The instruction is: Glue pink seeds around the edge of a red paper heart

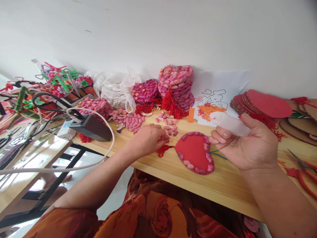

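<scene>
My right hand [257,142] is wrapped round a small white squeeze bottle [230,123], tilted with its tip to the left. Below it, a red heart-shaped card [192,148] lies on the wooden table, several pink-dyed peanut shells [188,164] lining parts of its edge. A red tassel [162,151] hangs off the heart's pointed left end. My left hand [151,140] is closed just above that tassel, fingertips pressed together; what is between them, if anything, is hidden. Loose pink shells [170,127] lie just beyond those fingers.
Stacked shell-covered hearts [176,86] stand against the wall beside a white plastic bag [111,89]. Orange paper stars [210,111] lie on a printed sheet [228,82]. Red cards [267,103] and scissors [303,165] are right. A black power block [90,127] with cables sits left.
</scene>
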A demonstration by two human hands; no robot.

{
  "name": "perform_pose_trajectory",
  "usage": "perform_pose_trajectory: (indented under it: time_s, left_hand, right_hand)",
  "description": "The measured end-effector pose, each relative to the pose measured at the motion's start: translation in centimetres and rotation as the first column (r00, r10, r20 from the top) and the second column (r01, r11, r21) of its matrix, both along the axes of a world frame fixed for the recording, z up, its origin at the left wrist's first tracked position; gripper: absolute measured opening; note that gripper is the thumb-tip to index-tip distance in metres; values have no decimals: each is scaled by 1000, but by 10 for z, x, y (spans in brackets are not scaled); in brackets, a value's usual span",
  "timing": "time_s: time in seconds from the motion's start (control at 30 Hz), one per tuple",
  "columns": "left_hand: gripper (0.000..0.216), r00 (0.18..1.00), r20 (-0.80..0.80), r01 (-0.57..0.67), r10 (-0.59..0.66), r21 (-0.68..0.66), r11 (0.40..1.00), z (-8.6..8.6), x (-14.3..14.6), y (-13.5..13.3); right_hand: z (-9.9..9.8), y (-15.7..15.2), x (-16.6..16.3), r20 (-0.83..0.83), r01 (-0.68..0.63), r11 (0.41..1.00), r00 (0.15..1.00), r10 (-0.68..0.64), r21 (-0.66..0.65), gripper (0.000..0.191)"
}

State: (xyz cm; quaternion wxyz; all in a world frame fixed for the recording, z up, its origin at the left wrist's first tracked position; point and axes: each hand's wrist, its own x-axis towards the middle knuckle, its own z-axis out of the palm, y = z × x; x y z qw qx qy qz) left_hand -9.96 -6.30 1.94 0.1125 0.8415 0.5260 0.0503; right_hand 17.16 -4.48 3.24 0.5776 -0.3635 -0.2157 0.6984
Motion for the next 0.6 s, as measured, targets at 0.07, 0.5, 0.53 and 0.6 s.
perform_pose_trajectory:
  time_s: [0.07,0.5,0.53,0.6]
  left_hand:
    - [19,999,-40,20,-20,2,1000,3,1,1]
    - [14,877,422,-97,230,-313,945,-2,-5,15]
    - [17,785,539,-58,304,-425,903,-2,-8,17]
    - [27,570,690,94,447,-595,798,-1,-11,21]
  right_hand:
    - [-1,0,1,10,-6,1000,1000,6,5,24]
    - [-3,-3,3,61,-25,994,998,19,106,27]
    - [-4,-4,4,87,-25,991,996,13,129,26]
    - [-5,-5,4,141,-22,985,990,-2,169,26]
